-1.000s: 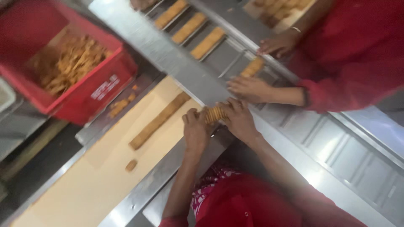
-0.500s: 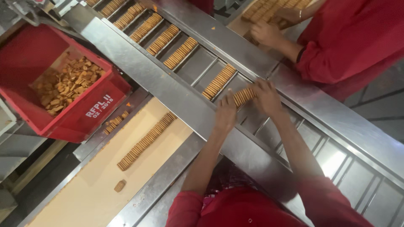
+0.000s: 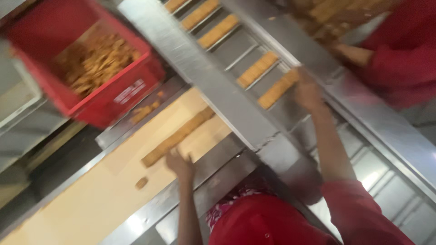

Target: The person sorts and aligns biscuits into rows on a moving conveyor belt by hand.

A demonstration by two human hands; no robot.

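Two hands: left (image 3: 179,164) touches biscuit row (image 3: 177,137); right (image 3: 308,93) touches biscuit stack (image 3: 278,89).

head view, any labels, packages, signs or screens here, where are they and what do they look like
Printed label: white marking on the front wall of the red plastic crate, upper left, tilted, too blurred to make out.
No packages, signs or screens show; the biscuits lie unwrapped.

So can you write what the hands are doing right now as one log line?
left hand: at the end of the biscuit row on the tan belt | right hand: on biscuit stack in conveyor slot | red crate: biscuits inside
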